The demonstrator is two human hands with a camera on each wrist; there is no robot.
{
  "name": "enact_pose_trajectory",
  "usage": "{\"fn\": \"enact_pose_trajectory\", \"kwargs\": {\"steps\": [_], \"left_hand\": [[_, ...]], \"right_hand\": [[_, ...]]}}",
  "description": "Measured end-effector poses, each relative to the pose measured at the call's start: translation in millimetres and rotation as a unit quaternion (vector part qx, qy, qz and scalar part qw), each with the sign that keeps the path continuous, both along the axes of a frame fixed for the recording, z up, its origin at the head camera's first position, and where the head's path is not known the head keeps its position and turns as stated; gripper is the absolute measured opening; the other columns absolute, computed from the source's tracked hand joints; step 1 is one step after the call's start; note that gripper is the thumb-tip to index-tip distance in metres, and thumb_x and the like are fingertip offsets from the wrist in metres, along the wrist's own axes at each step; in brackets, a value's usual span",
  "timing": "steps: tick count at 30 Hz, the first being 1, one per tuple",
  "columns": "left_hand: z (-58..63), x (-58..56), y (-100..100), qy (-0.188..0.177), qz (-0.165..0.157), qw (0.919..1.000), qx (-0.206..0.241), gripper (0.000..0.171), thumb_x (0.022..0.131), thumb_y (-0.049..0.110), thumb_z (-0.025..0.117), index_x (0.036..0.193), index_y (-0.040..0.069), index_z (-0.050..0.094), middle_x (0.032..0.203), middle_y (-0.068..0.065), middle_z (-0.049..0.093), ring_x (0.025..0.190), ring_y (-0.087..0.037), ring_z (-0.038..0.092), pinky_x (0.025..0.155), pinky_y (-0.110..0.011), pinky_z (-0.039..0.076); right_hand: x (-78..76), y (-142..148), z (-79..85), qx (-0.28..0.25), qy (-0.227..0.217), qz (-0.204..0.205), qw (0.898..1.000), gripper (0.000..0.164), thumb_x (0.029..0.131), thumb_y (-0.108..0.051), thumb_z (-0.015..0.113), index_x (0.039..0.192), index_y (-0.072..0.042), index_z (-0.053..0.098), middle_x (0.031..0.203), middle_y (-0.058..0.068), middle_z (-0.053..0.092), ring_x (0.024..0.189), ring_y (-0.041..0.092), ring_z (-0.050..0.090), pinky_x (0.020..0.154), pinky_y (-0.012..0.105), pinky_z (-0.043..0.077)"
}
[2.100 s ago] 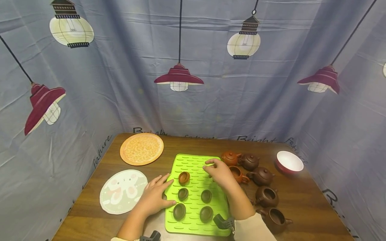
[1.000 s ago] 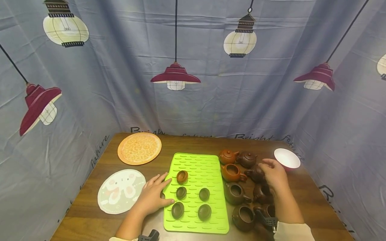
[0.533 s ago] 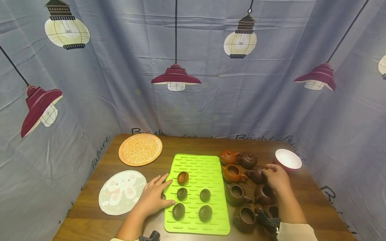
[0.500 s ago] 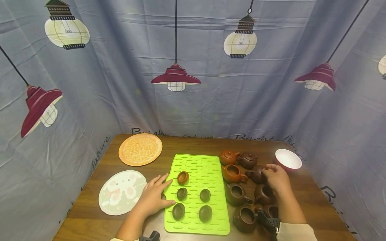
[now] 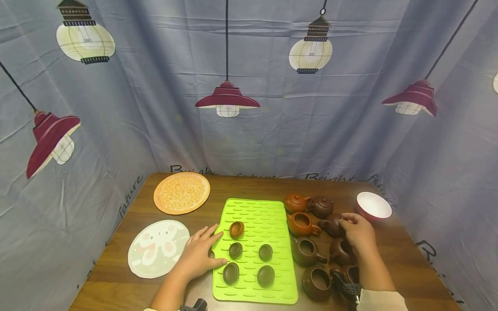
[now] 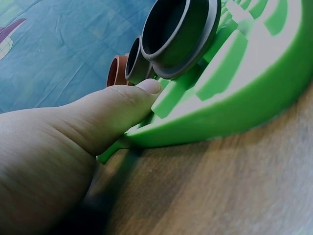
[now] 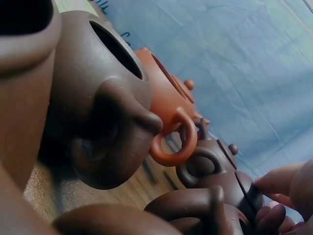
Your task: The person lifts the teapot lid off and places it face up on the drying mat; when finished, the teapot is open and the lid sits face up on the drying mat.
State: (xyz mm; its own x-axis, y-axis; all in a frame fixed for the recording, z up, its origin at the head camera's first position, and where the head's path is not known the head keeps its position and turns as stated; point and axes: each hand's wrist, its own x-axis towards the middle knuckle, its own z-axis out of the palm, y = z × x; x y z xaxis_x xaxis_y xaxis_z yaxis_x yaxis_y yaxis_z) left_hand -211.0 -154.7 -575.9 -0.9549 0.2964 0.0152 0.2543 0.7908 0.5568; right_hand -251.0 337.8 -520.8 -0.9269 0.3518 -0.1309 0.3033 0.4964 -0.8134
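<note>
My left hand (image 5: pixel 200 252) lies with fingers spread at the left edge of a green mat (image 5: pixel 253 211); its thumb touches the rim in the left wrist view. Upside-down teapot lids rest on the mat: one orange lid (image 5: pixel 236 230) and several dark brown lids (image 5: pixel 266 275). At the right, my right hand (image 5: pixel 359 233) pinches the lid (image 7: pixel 247 188) of a dark brown teapot (image 5: pixel 332 224). That lid sits on the teapot's opening, and the fingers partly cover its knob.
Left of it stands a lidless orange teapot (image 5: pixel 301 223). Several lidless brown teapots (image 5: pixel 318 283) fill the near right. Lidded orange (image 5: pixel 297 202) and brown (image 5: pixel 322 206) teapots stand behind. A white-lined red bowl (image 5: pixel 374 205), an orange round mat (image 5: pixel 181 193) and a bunny mat (image 5: pixel 157 248) lie around.
From above the green mat, my right hand has moved right to the brown teapot and taken hold of its lid. The left hand has stayed at the mat's edge.
</note>
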Motion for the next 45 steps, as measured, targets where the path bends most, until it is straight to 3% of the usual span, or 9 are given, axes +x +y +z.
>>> {"fn": "enact_pose_trajectory", "kwargs": {"steps": [4, 12, 20, 24, 28, 33, 41, 45], "left_hand": [[-3.1, 1.5, 1, -0.01, 0.001, 0.9999, 0.004, 0.09, 0.078, 0.062, 0.084, 0.154, 0.023, 0.054, 0.173, 0.001, 0.03, 0.158, -0.039, 0.024, 0.122, -0.072, 0.021], [-2.7, 2.2, 1, -0.006, 0.003, 1.0, 0.004, 0.089, 0.078, 0.061, 0.085, 0.153, 0.023, 0.055, 0.172, 0.001, 0.031, 0.158, -0.039, 0.025, 0.122, -0.072, 0.021], [-1.5, 1.7, -1, -0.005, 0.005, 1.0, 0.004, 0.089, 0.078, 0.062, 0.085, 0.153, 0.023, 0.055, 0.172, 0.0, 0.031, 0.158, -0.039, 0.025, 0.122, -0.073, 0.021], [-1.1, 1.9, -1, -0.007, 0.006, 0.9999, 0.006, 0.089, 0.078, 0.061, 0.085, 0.153, 0.023, 0.055, 0.172, 0.0, 0.031, 0.158, -0.039, 0.025, 0.122, -0.073, 0.02], [-1.4, 0.4, -1, -0.007, 0.005, 0.9999, 0.005, 0.09, 0.078, 0.063, 0.084, 0.154, 0.024, 0.055, 0.173, 0.001, 0.03, 0.158, -0.039, 0.024, 0.122, -0.073, 0.02], [-1.6, -1.1, -1, -0.004, 0.003, 1.0, 0.001, 0.091, 0.078, 0.064, 0.084, 0.154, 0.024, 0.054, 0.173, 0.001, 0.03, 0.158, -0.039, 0.024, 0.122, -0.073, 0.02], [1.5, -2.6, -1, 0.003, -0.002, 1.0, 0.0, 0.091, 0.078, 0.062, 0.085, 0.154, 0.023, 0.054, 0.173, 0.001, 0.03, 0.158, -0.04, 0.025, 0.123, -0.072, 0.02], [-0.1, -1.8, -1, -0.001, 0.0, 1.0, -0.004, 0.092, 0.077, 0.064, 0.084, 0.154, 0.024, 0.054, 0.173, 0.002, 0.03, 0.158, -0.039, 0.025, 0.123, -0.071, 0.021]], "right_hand": [[1.3, 1, 0.3, 0.009, -0.001, 0.001, 1.0, 0.042, 0.105, -0.02, 0.058, 0.139, 0.004, 0.059, 0.142, 0.03, 0.052, 0.13, 0.045, 0.049, 0.102, 0.055, 0.045], [1.6, 0, 1.1, 0.012, -0.002, -0.007, 1.0, 0.039, 0.106, -0.022, 0.059, 0.137, 0.002, 0.061, 0.134, 0.024, 0.055, 0.119, 0.037, 0.051, 0.086, 0.039, 0.046], [1.9, 0, 2.5, 0.013, -0.009, -0.003, 1.0, 0.041, 0.109, -0.026, 0.055, 0.141, -0.001, 0.059, 0.137, 0.025, 0.057, 0.114, 0.034, 0.055, 0.077, 0.031, 0.049], [2.2, 0, 3.2, 0.01, -0.004, -0.004, 1.0, 0.04, 0.11, -0.024, 0.052, 0.143, -0.001, 0.057, 0.132, 0.023, 0.06, 0.101, 0.026, 0.062, 0.069, 0.027, 0.053], [3.0, -2, 5.8, -0.035, 0.01, -0.009, 0.999, 0.041, 0.112, -0.018, 0.046, 0.145, 0.006, 0.05, 0.124, 0.021, 0.059, 0.083, 0.015, 0.063, 0.062, 0.024, 0.054], [3.6, 0, 7.1, -0.091, 0.012, -0.006, 0.996, 0.046, 0.113, -0.014, 0.038, 0.15, 0.012, 0.039, 0.125, 0.021, 0.054, 0.078, 0.008, 0.06, 0.062, 0.021, 0.055], [3.3, 4, 13.1, -0.219, -0.012, 0.001, 0.976, 0.059, 0.113, -0.016, 0.029, 0.164, 0.008, 0.009, 0.121, 0.01, 0.041, 0.078, 0.0, 0.052, 0.059, 0.013, 0.05], [6.4, 2, 13.7, -0.251, -0.016, 0.0, 0.968, 0.058, 0.112, -0.012, 0.026, 0.165, 0.005, 0.008, 0.121, 0.007, 0.042, 0.079, -0.001, 0.053, 0.057, 0.011, 0.048]]}}
